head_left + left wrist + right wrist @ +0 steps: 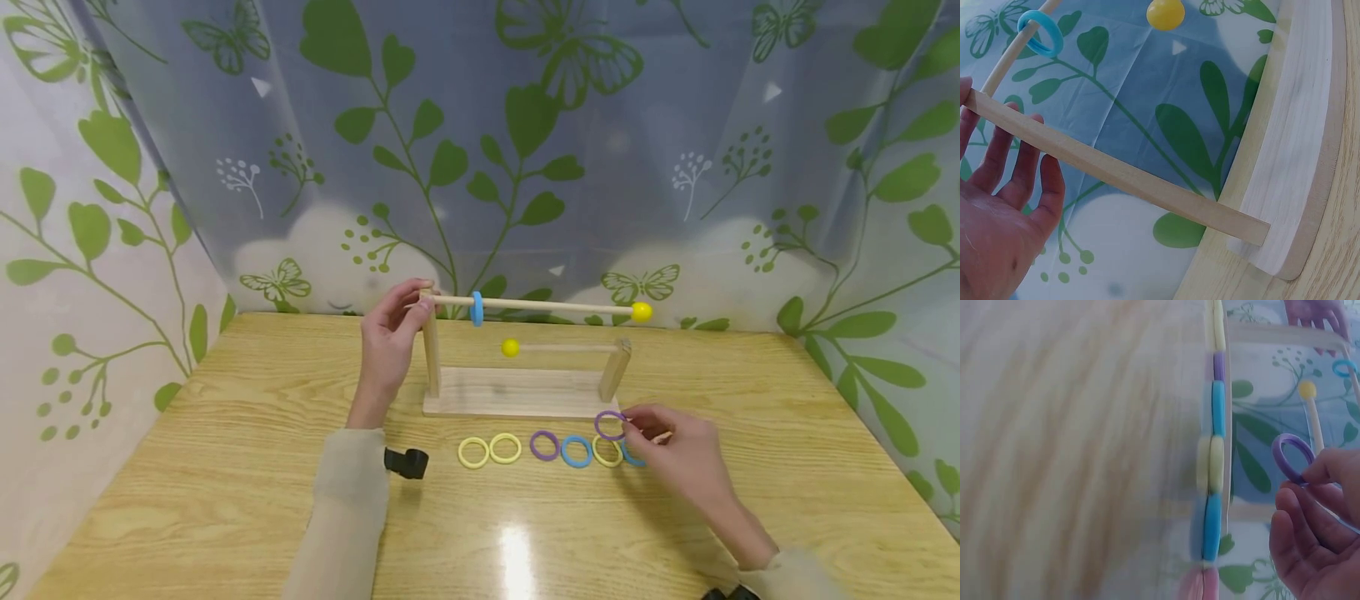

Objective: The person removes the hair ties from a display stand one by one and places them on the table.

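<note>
In the head view, my left hand grips the top of the left upright post of a wooden stand. A long rod runs right from that post to a yellow ball. One blue ring hangs on this rod near my left hand. My right hand pinches a purple ring between thumb and fingers, just above the table in front of the stand's right end. Facing the other way, a shorter rod on the right post carries another yellow ball.
Along the front of the stand's base, several yellow, purple and blue rings lie in a row on the wooden table. The right wrist view adds a pink ring at the row's end. A patterned curtain hangs behind.
</note>
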The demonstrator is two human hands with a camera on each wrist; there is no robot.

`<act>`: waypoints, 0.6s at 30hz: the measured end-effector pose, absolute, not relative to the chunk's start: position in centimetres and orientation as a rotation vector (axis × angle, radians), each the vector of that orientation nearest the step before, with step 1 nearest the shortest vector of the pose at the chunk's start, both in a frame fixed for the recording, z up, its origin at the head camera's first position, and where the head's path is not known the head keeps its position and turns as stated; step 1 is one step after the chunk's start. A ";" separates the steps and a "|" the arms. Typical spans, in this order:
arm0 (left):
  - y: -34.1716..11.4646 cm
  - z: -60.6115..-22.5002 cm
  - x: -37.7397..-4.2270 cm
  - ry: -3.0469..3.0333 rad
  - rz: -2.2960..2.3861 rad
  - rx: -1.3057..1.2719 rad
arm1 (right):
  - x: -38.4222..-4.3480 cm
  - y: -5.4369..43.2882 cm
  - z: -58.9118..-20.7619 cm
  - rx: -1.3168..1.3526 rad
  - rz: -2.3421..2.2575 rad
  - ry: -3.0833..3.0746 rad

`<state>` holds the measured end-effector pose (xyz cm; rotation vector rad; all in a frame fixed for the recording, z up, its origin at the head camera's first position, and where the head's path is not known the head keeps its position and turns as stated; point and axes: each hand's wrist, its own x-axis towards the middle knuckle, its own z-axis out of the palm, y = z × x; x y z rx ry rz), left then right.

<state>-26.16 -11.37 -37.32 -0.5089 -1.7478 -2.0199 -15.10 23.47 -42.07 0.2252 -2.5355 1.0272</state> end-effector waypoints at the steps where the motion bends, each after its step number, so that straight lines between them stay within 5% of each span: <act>1: -11.4 -37.3 -26.2 -1.746 -2.021 -0.510 | -15.1 23.2 -42.1 0.233 1.026 -2.552; 18: -11.4 -37.3 -26.1 -1.746 -2.025 -0.496 | -15.3 18.7 -42.2 0.405 1.136 -2.630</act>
